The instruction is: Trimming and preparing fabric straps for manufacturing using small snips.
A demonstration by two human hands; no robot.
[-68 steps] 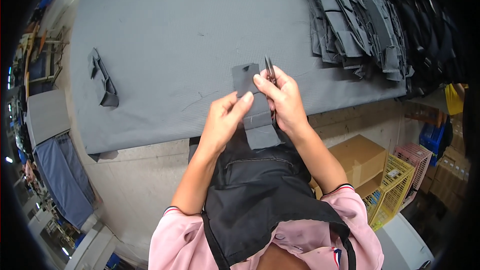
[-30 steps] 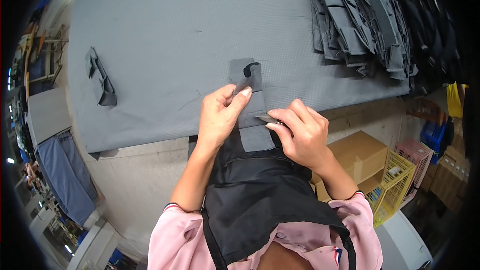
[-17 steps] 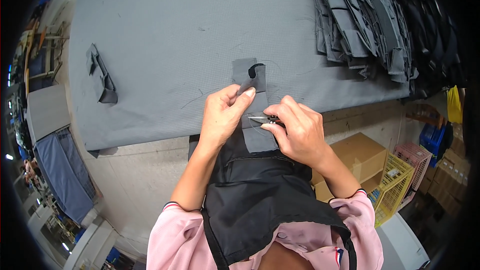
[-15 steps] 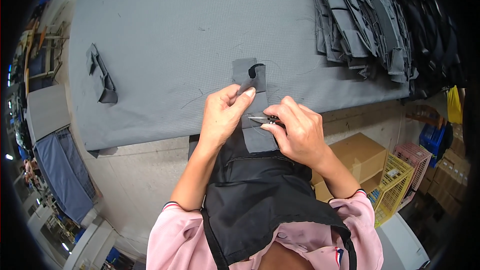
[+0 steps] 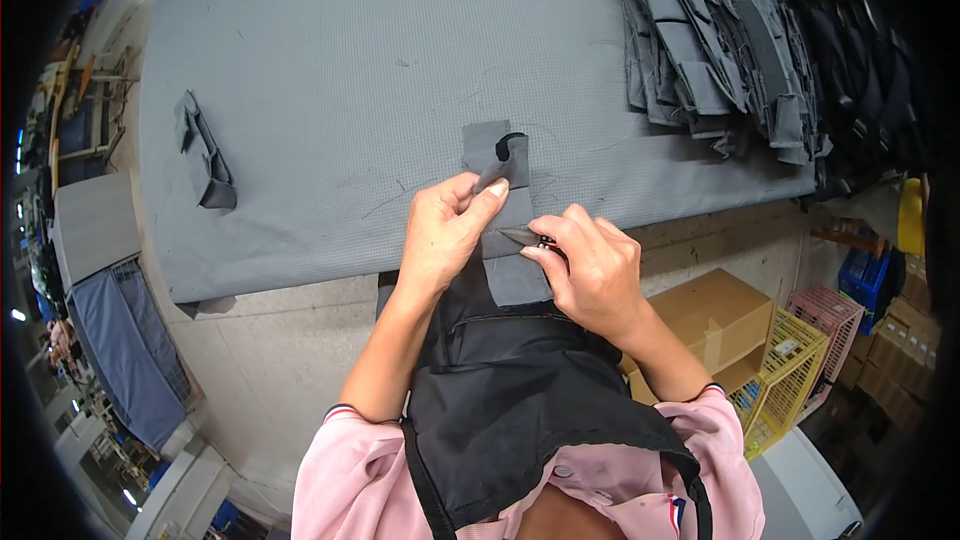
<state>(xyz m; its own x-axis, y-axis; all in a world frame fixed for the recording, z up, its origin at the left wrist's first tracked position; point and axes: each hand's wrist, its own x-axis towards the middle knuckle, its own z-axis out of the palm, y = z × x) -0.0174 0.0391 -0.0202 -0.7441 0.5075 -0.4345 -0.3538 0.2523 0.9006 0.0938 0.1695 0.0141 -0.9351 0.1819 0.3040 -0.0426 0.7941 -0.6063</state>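
Observation:
A grey fabric strip (image 5: 516, 281) hangs over the table's near edge, its upper end folded and showing a black patch. My left hand (image 5: 450, 225) pinches the fold between thumb and fingers. In my right hand (image 5: 598, 265) is a small pair of thread snips (image 5: 521, 236), its pointed blades lying over the strip's seam, close together. Part of the snips is hidden by my fingers. A loose thread curves across the strip just below the blades.
Grey cloth covers the table (image 5: 330, 70). A stack of grey fabric pieces (image 5: 700, 50) lies at the far right beside black straps (image 5: 850, 60). One folded grey piece (image 5: 207, 155) rests at the left. Below right stand a cardboard box (image 5: 710, 315) and a yellow crate (image 5: 790, 370).
The snips' blades have drawn closer together over the seam. My right hand has shifted slightly left, while my left hand keeps its pinch on the fold.

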